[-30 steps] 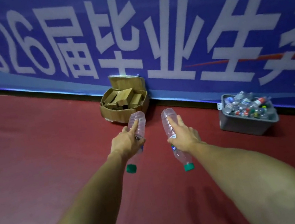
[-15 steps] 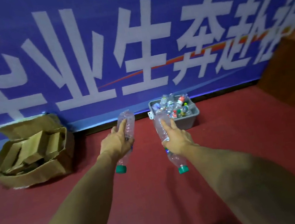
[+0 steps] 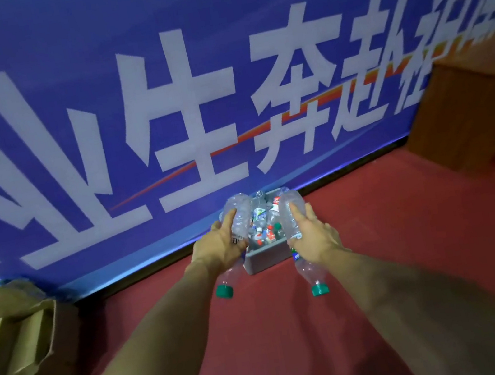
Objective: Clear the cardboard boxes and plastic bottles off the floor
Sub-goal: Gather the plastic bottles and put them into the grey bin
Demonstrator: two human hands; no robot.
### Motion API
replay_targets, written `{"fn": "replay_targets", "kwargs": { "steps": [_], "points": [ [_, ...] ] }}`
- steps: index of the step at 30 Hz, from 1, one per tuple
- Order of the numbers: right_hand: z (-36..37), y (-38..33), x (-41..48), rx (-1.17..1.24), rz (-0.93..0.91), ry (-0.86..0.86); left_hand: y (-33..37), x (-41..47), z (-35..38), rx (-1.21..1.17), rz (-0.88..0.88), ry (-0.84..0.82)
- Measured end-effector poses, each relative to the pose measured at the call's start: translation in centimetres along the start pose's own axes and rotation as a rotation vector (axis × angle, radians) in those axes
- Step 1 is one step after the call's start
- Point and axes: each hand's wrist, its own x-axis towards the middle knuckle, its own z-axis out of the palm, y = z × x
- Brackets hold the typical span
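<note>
Bottles fill both hands — one clear plastic bottle each, held out in front over the red floor (image 3: 378,231). The left hand (image 3: 220,249) wraps around the middle of the left bottle (image 3: 238,218), fingers curled over its label; the base points up and away, while the green cap (image 3: 224,291) hangs below the wrist, toward the person. The right hand (image 3: 312,237) clasps the right bottle (image 3: 291,212) the same way — base up, green cap (image 3: 320,289) low beneath the palm. Between and just beyond the two hands sits a grey bin (image 3: 266,259) against the blue banner (image 3: 96,114), already heaped with other bottles. Both held bottles seem to hover near the bin's rim, though the depth is hard to judge. At lower left a cardboard box (image 3: 21,349) stuffed with folded cardboard rests on the floor.
</note>
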Motion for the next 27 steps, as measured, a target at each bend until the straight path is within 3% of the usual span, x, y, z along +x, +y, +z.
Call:
{"fn": "replay_targets", "kwargs": {
  "steps": [11,27],
  "points": [
    [-5.2,4.6,14.6,0.003,0.061,-0.04,4.7,15.9,-2.4,0.036,0.056,-0.039],
    [-5.3,4.7,37.6,-0.019,0.188,-0.105,3.1,43.9,-2.0,-0.109,0.122,-0.082]
  ]
}}
